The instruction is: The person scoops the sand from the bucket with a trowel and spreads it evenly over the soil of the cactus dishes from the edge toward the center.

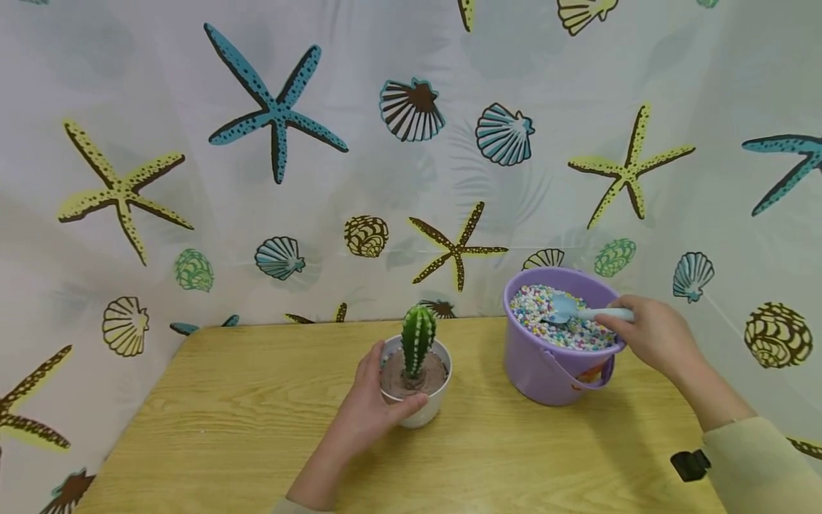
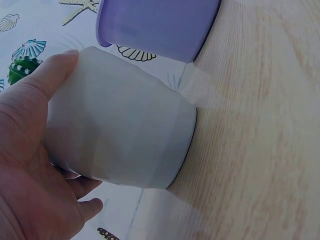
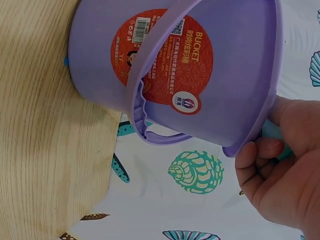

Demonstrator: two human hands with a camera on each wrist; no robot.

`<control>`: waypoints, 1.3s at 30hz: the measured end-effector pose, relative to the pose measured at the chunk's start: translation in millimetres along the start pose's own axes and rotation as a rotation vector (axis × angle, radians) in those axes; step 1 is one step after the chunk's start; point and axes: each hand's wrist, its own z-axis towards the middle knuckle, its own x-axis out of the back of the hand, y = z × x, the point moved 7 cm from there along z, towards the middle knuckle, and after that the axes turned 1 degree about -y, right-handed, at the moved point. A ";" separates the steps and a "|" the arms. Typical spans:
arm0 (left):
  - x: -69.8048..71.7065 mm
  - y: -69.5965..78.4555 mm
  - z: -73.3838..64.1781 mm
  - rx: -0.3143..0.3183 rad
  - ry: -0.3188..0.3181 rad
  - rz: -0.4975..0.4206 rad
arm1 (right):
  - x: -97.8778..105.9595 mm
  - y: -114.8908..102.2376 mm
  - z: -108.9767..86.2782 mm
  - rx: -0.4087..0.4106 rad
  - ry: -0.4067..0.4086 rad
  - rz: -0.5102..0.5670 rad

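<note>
A small green cactus (image 1: 417,339) stands upright in a white pot (image 1: 427,414) on the table, with brown soil around its base. My left hand (image 1: 369,417) grips the pot from its left side, thumb across the front of the rim and fingers round the far side. To the right, a purple bucket (image 1: 536,364) is filled with small multicoloured beads (image 1: 536,310). Holding the handle of a light blue toy shovel (image 1: 565,308), my right hand (image 1: 658,332) is over the bucket's right rim. The shovel's scoop lies among the beads.
The wooden table (image 1: 257,400) reaches back to a white curtain (image 1: 359,171) printed with starfish and shells. A purple handle (image 3: 162,45) hangs down the bucket's outside, across a red label (image 3: 200,55). A black object (image 1: 690,465) is at the right sleeve.
</note>
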 end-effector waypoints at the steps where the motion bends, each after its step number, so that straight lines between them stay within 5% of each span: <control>1: 0.2 0.0 0.0 -0.001 0.002 0.000 | 0.0 0.2 0.2 -0.001 0.001 0.001; 39: -1.6 -0.5 0.5 0.016 0.001 0.012 | 1.5 6.0 -1.7 -0.053 0.025 0.064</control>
